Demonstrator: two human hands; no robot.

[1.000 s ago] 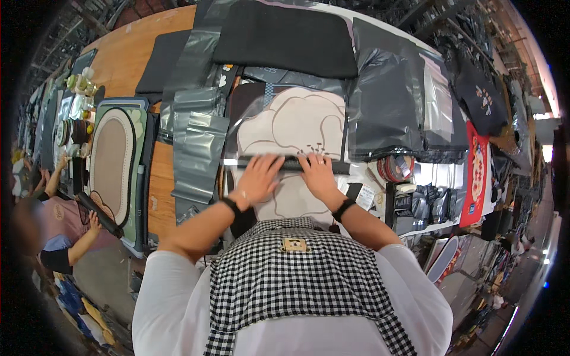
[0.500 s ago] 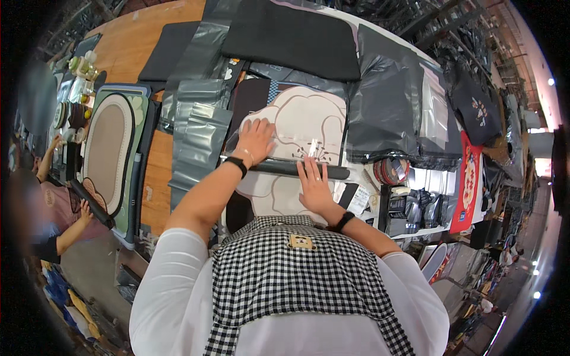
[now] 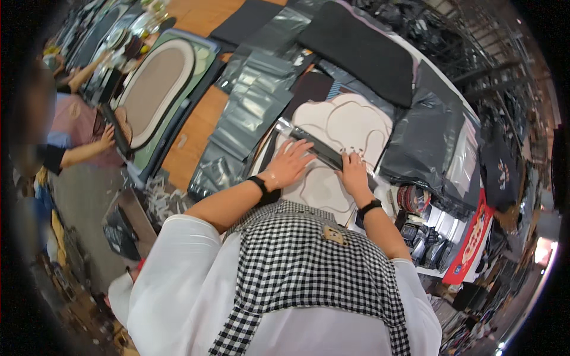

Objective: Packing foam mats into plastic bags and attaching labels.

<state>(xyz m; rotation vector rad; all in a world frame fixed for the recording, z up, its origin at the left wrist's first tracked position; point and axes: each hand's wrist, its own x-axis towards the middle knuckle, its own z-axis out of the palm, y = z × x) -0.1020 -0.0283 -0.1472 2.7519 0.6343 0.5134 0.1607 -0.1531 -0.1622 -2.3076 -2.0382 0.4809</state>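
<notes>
A dark roll in clear plastic (image 3: 323,152) lies slantwise across a white flower-shaped mat (image 3: 360,121) with brown outlines. My left hand (image 3: 290,164) rests palm-down on the roll's left part, fingers stretched out and a little apart. On its right part sits my right hand (image 3: 355,175), fingers extended over the roll; a ring shows on one of them. Shiny clear film sticks out past the roll's upper left end. More white mat (image 3: 323,188) shows between the roll and my checked apron.
Grey plastic bags (image 3: 246,101) lie to the left, with black bags (image 3: 424,133) to the right. A black mat (image 3: 362,50) lies at the back. Rolls of tape (image 3: 411,199) stand near a red banner (image 3: 469,240). At left, another person holds a dark roll (image 3: 117,130) beside an oval-patterned mat (image 3: 159,89).
The view has turned, so the table looks tilted. My left hand has come back from the mat beyond the roll onto the roll itself. My right hand stays at the roll.
</notes>
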